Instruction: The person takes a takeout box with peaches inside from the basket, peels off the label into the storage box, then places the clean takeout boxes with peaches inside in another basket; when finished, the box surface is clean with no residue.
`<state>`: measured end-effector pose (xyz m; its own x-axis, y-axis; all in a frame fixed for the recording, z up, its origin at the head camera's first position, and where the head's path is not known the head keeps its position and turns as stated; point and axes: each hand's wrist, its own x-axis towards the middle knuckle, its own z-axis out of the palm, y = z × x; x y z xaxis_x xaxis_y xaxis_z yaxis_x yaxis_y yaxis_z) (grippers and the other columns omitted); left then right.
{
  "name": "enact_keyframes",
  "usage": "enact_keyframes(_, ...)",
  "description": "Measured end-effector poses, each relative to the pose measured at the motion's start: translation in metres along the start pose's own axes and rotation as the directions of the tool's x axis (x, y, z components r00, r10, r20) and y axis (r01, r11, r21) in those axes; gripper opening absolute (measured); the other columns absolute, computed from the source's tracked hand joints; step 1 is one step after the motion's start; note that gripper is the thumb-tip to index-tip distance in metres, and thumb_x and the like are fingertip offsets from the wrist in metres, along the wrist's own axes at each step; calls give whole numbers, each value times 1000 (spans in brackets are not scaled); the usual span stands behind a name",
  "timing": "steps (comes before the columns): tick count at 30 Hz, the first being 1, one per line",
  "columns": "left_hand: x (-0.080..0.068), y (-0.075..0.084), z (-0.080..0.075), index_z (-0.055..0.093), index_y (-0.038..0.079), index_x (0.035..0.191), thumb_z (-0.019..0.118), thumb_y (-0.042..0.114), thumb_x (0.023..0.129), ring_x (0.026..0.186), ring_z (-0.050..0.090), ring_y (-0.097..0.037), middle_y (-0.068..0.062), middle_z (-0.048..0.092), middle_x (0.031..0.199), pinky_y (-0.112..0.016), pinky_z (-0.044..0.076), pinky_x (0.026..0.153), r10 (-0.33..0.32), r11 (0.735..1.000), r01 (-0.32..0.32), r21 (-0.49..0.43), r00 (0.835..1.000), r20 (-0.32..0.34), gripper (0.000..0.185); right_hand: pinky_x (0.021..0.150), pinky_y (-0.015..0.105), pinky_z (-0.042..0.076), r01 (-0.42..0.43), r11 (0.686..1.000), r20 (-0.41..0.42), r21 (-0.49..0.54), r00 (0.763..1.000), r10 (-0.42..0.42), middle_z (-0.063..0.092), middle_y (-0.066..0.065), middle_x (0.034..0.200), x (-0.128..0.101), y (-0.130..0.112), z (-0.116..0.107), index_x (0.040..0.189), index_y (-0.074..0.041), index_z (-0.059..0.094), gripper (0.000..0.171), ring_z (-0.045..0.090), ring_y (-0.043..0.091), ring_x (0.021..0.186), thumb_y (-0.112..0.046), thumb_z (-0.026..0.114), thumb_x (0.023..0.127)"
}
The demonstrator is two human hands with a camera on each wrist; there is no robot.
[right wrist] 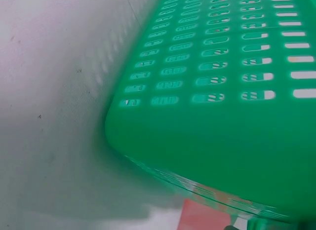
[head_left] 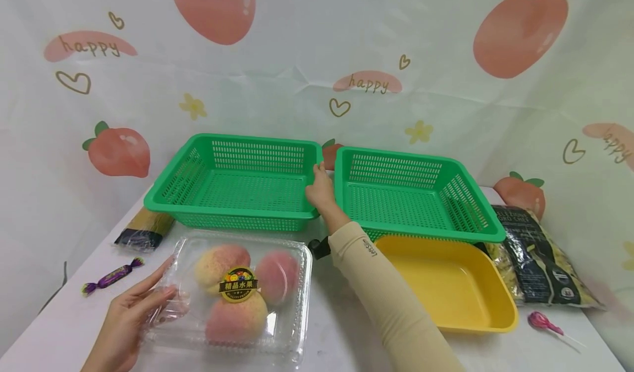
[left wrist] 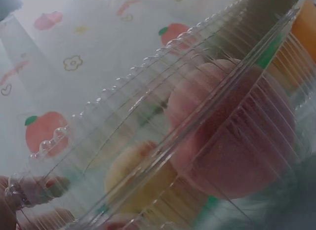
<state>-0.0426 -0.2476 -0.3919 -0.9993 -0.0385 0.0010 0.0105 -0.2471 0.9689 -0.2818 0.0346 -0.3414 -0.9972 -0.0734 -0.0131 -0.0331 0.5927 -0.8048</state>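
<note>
Clear plastic box (head_left: 229, 295) is sitting at the near left of the scene, peaches (head_left: 277, 275) showing through the lid. Left hand (head_left: 131, 311) is grasping it by the left edge only, thumb on top, fingertips behind the plastic. Can't tell if the box's underside is bearing on the table (head_left: 332, 317).

Right hand (head_left: 322, 190) is gripping the right rim of the left green basket (head_left: 233, 214), farther off; fingers past the rim are hidden.

Risks, my read:
- Box: one-edge hold is leaving the right side unsupported. Lifting like this could let it sag, peaches rolling right and twisting it loose. Thin plastic could be flexing under the thumb; lid may pop.
- Basket: a one-rim grip is inviting a swing or tip if pulled. Its near left corner is sitting right by the left pasta bag (head_left: 146, 229), so a shove left could drag that.
- Knuckles are sitting near the right green basket (head_left: 421, 230); a bump could push it into the yellow tub (head_left: 446, 284).
- Right sleeve (head_left: 381, 289) is crossing between box and tub; swinging it could clip either.
</note>
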Motion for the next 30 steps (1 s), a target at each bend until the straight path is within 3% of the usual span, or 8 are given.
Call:
enact_keyframes(4, 0, -5, 3, 52, 32, 132, 46, 0, 96, 69, 71, -13, 3, 73, 83, -26, 57, 63, -20, 999, 21, 34, 1000, -16, 49, 47, 23, 26, -2, 1000, 4, -7, 1000, 2, 4, 6, 158, 1, -1, -1, 148, -5, 20, 64, 43, 32, 130, 11, 39, 89)
enact_keyframes(9, 2, -7, 8, 51, 35, 131, 48, 5, 96, 66, 70, -13, 6, 73, 84, -29, 57, 59, -64, 992, 68, 105, 997, -42, 47, 49, 24, 27, -4, 1000, 4, -22, 1000, 4, 4, 7, 158, 2, -2, -2, 148, -5, 20, 64, 23, 32, 141, 11, 40, 89)
enact_keyframes(13, 3, -7, 11, 53, 39, 128, 52, 10, 95, 66, 70, -13, 9, 72, 85, -28, 56, 60, -99, 966, 115, 233, 992, -79, 44, 49, 24, 27, -10, 1000, 6, -24, 1000, 10, 4, 6, 158, 1, -2, -1, 148, -5, 20, 64, 20, 31, 142, 11, 39, 90)
enact_keyframes(18, 3, -6, 8, 54, 41, 124, 51, 10, 95, 68, 70, -12, 8, 73, 84, -24, 56, 62, -91, 930, 99, 355, 995, -37, 43, 48, 24, 26, -3, 1000, 7, -21, 1000, 3, 3, 5, 158, 0, -2, -1, 148, -6, 19, 64, 29, 31, 139, 11, 39, 90)
enact_keyframes(23, 0, -1, 3, 47, 51, 123, 50, 15, 97, 74, 70, -9, 13, 72, 86, -25, 55, 64, -175, 873, 149, 464, 985, 12, 45, 48, 23, 28, 12, 999, 19, -30, 1000, -12, 2, 6, 158, 0, -3, -2, 148, -4, 18, 63, 52, 33, 115, 10, 39, 90)
enact_keyframes(26, 1, 0, 0, 42, 58, 121, 47, 15, 98, 77, 70, -8, 14, 72, 89, -26, 55, 65, -215, 859, 145, 491, 972, 90, 49, 58, 28, 37, 16, 998, 48, -63, 999, -13, 0, 8, 158, -2, -4, -4, 148, -3, 18, 63, 44, 35, 127, 8, 40, 90)
enact_keyframes(28, 2, 1, -1, 40, 62, 118, 45, 16, 98, 78, 70, -8, 14, 72, 91, -26, 55, 66, -239, 860, 145, 490, 961, 135, 50, 75, 34, 45, 21, 994, 79, -107, 997, -13, -2, 9, 158, -3, -6, -6, 148, -2, 18, 62, 28, 37, 138, 6, 41, 91)
enact_keyframes(30, 3, 2, -1, 39, 63, 116, 44, 16, 99, 79, 70, -8, 14, 72, 92, -26, 55, 67, -256, 862, 150, 484, 953, 161, 51, 98, 41, 41, 36, 988, 110, -152, 994, -19, -3, 11, 158, -4, -8, -8, 148, -2, 18, 62, 12, 39, 142, 5, 41, 90)
